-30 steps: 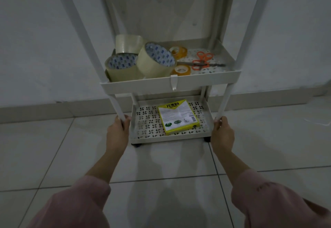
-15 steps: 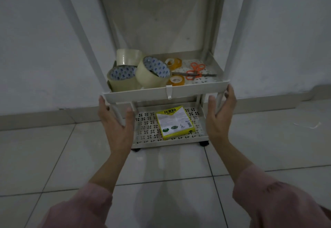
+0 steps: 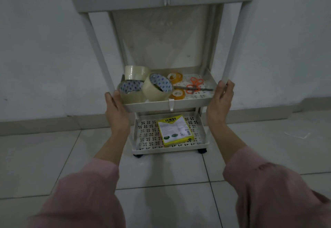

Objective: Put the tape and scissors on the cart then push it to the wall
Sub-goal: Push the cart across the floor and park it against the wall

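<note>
A white three-tier cart (image 3: 161,105) stands against the wall. Its middle tray holds three large clear tape rolls (image 3: 157,88), two small amber tape rolls (image 3: 177,94) and orange-handled scissors (image 3: 194,86) lying flat on the right. My left hand (image 3: 115,108) grips the middle tray's front left corner. My right hand (image 3: 221,100) holds the front right corner, fingers around the right post.
A yellow "JUMBO" box (image 3: 174,130) lies on the bottom tray (image 3: 170,148). Black wheels (image 3: 202,150) rest on the white tile floor. The white wall (image 3: 44,48) and its skirting run right behind the cart. A scrap of paper (image 3: 297,134) lies on the floor at right.
Both hands let go of the lower posts, rose, and closed on the middle tray's front corners. The view tilted up, showing the top tray's rim.
</note>
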Tool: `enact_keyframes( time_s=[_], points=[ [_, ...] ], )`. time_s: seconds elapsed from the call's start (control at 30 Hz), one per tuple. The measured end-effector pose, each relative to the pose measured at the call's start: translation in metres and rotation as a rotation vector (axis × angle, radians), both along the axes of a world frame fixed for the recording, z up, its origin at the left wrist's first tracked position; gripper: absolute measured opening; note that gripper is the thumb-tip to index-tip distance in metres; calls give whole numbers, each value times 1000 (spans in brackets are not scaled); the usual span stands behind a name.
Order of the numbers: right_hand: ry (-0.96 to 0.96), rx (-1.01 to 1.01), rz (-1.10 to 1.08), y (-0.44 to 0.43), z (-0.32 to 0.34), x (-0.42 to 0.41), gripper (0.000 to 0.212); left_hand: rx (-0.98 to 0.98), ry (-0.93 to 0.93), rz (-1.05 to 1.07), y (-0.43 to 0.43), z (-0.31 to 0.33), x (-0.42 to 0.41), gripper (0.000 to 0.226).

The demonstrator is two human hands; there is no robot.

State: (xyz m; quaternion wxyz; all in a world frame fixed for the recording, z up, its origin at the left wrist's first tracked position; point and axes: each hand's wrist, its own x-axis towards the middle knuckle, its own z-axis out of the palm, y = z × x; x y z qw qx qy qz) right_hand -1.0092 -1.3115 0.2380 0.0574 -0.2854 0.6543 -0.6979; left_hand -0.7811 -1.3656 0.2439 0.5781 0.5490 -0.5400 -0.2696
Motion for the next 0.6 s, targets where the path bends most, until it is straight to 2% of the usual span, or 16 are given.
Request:
enact_keyframes(
  time_s=[0.1,0.17,0.23,0.3,0.33,0.4,0.47,0.6],
  points=[
    [10,45,51,9,1,0,38,37,-48,-113,6,5,5,27],
    [15,79,41,15,0,6,41,97,-41,-218,9,8,12,42],
    [55,102,-80,24,-4,24,47,138,3,-279,14,4,18,54],
    [62,184,-204,33,-17,58,50,182,-33,-228,25,-15,31,53],
    [109,224,-197,37,-30,77,49,226,-106,-157,31,-29,40,52],
    [318,287,-33,42,-56,117,45,325,-278,-30,39,-62,62,48],
    [503,364,235,37,-89,153,44,452,-431,3,44,-96,91,47],
    [575,673,821,29,-155,197,42,744,-652,-11,48,-159,150,55]
  ],
)
